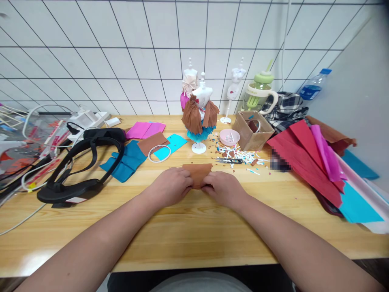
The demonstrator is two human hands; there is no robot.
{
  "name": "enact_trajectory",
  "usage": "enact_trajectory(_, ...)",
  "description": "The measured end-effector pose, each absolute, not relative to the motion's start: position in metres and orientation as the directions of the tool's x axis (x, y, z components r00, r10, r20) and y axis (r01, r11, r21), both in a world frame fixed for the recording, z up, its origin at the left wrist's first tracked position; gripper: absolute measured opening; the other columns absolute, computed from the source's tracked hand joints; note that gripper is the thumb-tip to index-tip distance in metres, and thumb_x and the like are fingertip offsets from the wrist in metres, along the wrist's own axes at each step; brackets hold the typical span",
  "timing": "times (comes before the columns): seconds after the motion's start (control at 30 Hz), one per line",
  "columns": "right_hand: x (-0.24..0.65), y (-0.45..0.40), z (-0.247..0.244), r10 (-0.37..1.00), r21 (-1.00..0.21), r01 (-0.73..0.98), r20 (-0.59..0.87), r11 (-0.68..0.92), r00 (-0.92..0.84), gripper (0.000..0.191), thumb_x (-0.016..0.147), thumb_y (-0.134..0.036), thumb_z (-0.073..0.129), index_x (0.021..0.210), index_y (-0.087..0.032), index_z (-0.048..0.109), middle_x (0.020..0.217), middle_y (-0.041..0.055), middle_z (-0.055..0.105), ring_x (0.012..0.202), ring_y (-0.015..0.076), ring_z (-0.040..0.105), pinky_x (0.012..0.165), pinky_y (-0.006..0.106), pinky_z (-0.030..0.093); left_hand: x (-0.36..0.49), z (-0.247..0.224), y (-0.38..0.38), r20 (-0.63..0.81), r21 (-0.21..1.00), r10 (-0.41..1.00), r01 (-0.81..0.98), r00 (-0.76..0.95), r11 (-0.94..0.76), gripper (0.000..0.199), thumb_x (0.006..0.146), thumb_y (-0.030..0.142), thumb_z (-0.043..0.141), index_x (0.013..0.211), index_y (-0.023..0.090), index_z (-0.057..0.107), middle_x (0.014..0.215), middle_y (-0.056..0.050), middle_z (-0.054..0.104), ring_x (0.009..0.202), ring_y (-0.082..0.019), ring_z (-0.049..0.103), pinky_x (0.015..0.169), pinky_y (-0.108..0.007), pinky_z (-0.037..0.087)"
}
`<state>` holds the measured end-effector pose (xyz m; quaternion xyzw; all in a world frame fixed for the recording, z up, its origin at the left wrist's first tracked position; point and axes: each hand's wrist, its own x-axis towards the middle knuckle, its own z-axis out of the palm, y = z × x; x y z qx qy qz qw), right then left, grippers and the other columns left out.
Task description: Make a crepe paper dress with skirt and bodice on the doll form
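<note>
A piece of brown crepe paper (197,173) lies low over the table between my two hands. My left hand (172,184) is closed on its left edge, fingers curled. On the opposite edge, my right hand (226,187) pinches the paper with thumb and fingers. Just beyond stands a small white mannequin (204,95) dressed in brown and teal ruffled paper, on a round white base. Black thread snips (232,161) rest to the right of the paper, among white, blue and brown scraps (243,155).
Left are a black headset (73,194), blue paper (129,162), pink paper (146,129) and a white ring (159,153). Right of the mannequin stand a pink bowl (229,137), a cardboard box (253,136) and a green-lidded jug (259,95). Red crepe paper (304,158) drapes at far right.
</note>
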<state>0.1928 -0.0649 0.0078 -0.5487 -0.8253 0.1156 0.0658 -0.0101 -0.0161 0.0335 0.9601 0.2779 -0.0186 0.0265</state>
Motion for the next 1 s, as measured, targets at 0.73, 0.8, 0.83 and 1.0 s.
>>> enact_trajectory(0.73, 0.1885, -0.0662, 0.0101, 0.926, -0.167, 0.913, 0.009, 0.373, -0.377, 0.019, 0.094, -0.025, 0.05, 0.088, -0.023, 0.068, 0.092, 0.0038, 0.067, 0.091, 0.019, 0.06, 0.072, 0.028, 0.041, -0.0082, 0.0255, -0.0145, -0.034, 0.1, 0.54, 0.541, 0.841, -0.835, 0.022, 0.089, 0.024, 0.049, 0.086, 0.022, 0.071, 0.086, -0.006, 0.069, 0.083, -0.023, 0.064, 0.073, -0.035, 0.045)
enact_trajectory(0.8, 0.1885, -0.0669, 0.0101, 0.922, -0.156, 0.91, 0.016, 0.385, -0.387, 0.018, 0.094, -0.024, 0.05, 0.088, -0.022, 0.067, 0.092, 0.0039, 0.067, 0.09, 0.0189, 0.06, 0.072, 0.028, 0.041, -0.0077, 0.0256, -0.0149, -0.014, 0.086, 0.532, 0.531, 0.847, -0.843, 0.021, 0.088, 0.021, 0.05, 0.087, 0.022, 0.07, 0.089, -0.006, 0.068, 0.086, -0.023, 0.063, 0.075, -0.035, 0.046)
enact_trajectory(0.83, 0.1885, -0.0673, 0.0103, 0.92, -0.148, 0.91, 0.015, 0.388, -0.391, 0.018, 0.094, -0.024, 0.05, 0.088, -0.022, 0.067, 0.091, 0.0038, 0.067, 0.089, 0.0189, 0.06, 0.072, 0.028, 0.042, -0.0076, 0.0259, -0.0151, -0.019, 0.086, 0.532, 0.532, 0.846, -0.843, 0.02, 0.087, 0.021, 0.05, 0.087, 0.022, 0.07, 0.089, -0.006, 0.068, 0.086, -0.023, 0.063, 0.075, -0.035, 0.046)
enact_trajectory(1.0, 0.188, -0.0683, 0.0103, 0.928, -0.113, 0.922, -0.001, 0.371, -0.374, 0.018, 0.095, -0.024, 0.049, 0.088, -0.022, 0.065, 0.088, 0.0041, 0.068, 0.086, 0.0192, 0.062, 0.069, 0.028, 0.042, -0.0076, 0.0283, -0.0152, -0.087, 0.104, 0.596, 0.602, 0.798, -0.791, 0.019, 0.088, 0.022, 0.048, 0.084, 0.022, 0.066, 0.078, -0.004, 0.067, 0.074, -0.022, 0.063, 0.061, -0.032, 0.041)
